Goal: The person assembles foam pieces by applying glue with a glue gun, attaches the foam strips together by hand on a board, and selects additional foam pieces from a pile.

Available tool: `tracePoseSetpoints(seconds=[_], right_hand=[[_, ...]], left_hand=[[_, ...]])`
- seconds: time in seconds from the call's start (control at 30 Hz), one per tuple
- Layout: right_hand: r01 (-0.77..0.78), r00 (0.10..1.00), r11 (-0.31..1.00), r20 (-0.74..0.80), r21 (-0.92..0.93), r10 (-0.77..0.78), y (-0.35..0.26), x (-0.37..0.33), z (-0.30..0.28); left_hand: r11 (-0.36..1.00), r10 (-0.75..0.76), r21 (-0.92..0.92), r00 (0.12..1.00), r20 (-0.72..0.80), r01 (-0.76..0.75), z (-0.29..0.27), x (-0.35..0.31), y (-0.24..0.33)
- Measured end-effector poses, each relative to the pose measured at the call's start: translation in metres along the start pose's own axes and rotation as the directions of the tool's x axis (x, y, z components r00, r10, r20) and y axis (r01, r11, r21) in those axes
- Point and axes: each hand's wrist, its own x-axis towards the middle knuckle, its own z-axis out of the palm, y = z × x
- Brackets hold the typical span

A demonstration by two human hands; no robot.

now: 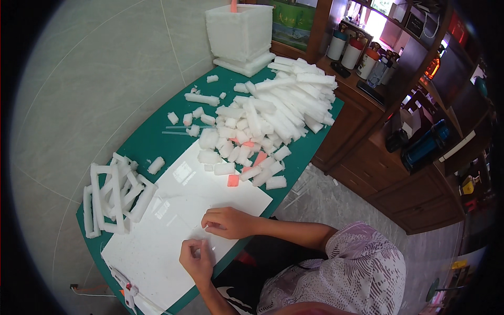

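Both of my hands are low over a white board [157,252]. My left hand [197,261] is nearer the front edge, thumb and fingers curled together. Just beyond it, my right hand [229,222] has its fingers bent inward and closed, fingertips toward the left hand. Whatever either hand may pinch is too small or hidden to make out. The hands are close but apart. Short white foam pieces [224,168] and a pink foam block [233,180] lie beyond the right hand. A white and red glue gun [126,287] rests at the board's near left corner.
Several open rectangular foam frames [109,197] are heaped at the green table's [149,139] left. Long white foam strips [289,100] pile up at the far right. A white foam box [239,32] stands at the far end. A wooden cabinet [349,105] with bottles borders the right.
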Motion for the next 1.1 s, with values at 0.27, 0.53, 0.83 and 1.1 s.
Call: tracePoseSetpoints(seconds=[0.27, 0.53, 0.83, 1.1], right_hand=[[0.005, 1.000, 1.000, 0.000, 0.000, -0.005, 0.003, 0.000, 0.003], [0.011, 1.000, 1.000, -0.004, -0.004, -0.011, 0.003, 0.000, 0.003], [0.032, 0.999, 0.999, -0.026, 0.002, -0.032, 0.001, 0.000, 0.002], [0.217, 0.973, 0.976, 0.081, -0.017, -0.215, -0.007, -0.004, 0.007]], left_hand=[[0.993, -0.076, -0.091, 0.995, -0.067, 0.070, 0.005, 0.002, 0.001], [1.000, 0.003, -0.025, 0.998, -0.060, -0.005, 0.003, 0.003, -0.004], [1.000, -0.022, -0.007, 0.997, -0.071, 0.022, 0.002, 0.001, -0.004], [0.986, -0.082, -0.147, 0.997, -0.014, 0.079, 0.002, 0.000, 0.000]])
